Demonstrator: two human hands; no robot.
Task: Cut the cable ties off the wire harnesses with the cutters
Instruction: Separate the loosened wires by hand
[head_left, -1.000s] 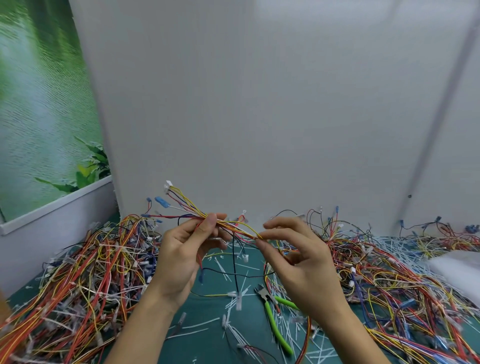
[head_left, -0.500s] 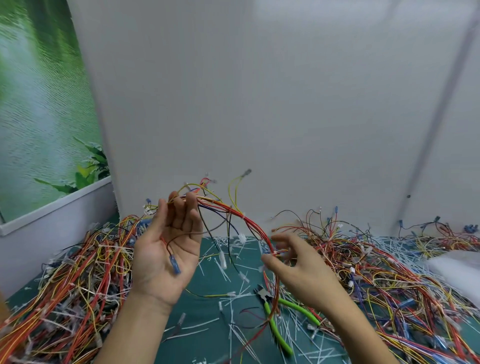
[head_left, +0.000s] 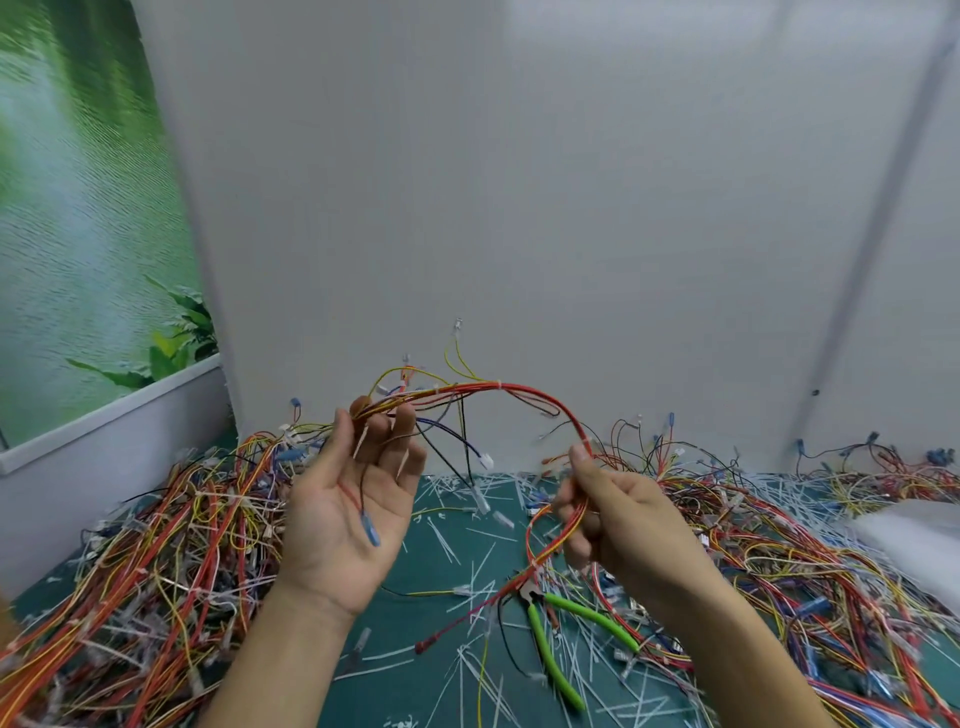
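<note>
my left hand (head_left: 345, 499) is palm up with the fingers nearly straight. the wire harness (head_left: 519, 387) lies across their tips, though i can't quite tell whether the tips hook over it. a blue terminal (head_left: 370, 527) on one of its wires dangles over my palm. my right hand (head_left: 623, 519) is curled, pinching the same harness where it arcs down from the left. a white cable tie (head_left: 498, 384) sits on top of the arc. the cutters (head_left: 592, 617) lie untouched on the desk (head_left: 431, 613), below my right hand, among cut ties (head_left: 467, 551). piles of harnesses (head_left: 156, 545) lie on both sides.
</note>
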